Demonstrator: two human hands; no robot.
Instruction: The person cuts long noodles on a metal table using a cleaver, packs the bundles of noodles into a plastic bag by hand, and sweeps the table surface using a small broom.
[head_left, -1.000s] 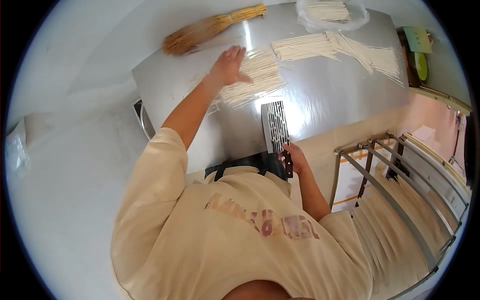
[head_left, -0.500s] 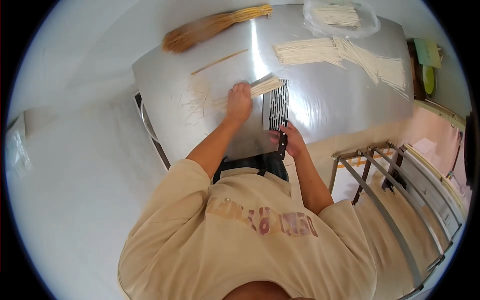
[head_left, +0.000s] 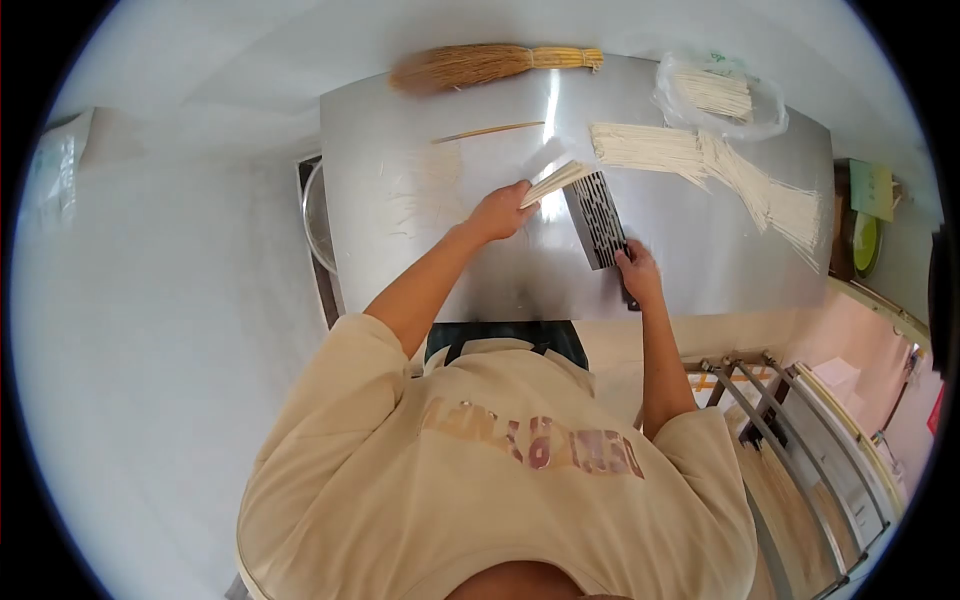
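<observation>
Head view: left hand (head_left: 499, 212) grips a bundle of thin, cream-coloured strands (head_left: 553, 184) above mid-bench (head_left: 720, 255), grey metal; right hand (head_left: 640, 272), nearer front edge, grips a black-and-silver patterned cleaver (head_left: 598, 220).

Your cleaver (head_left: 596, 218) has a dark blade with pale, broken stripes. Your strands (head_left: 558, 182) are cream, the table (head_left: 735, 275) is silver-grey, the broom (head_left: 480, 67) golden brown, your shirt (head_left: 500, 515) beige with purplish-brown letters (head_left: 540, 445).

Bright light leaves a white streak of glare on the metal tabletop (head_left: 730, 270). Fisheye distortion bows its edges; the corners fall black.
</observation>
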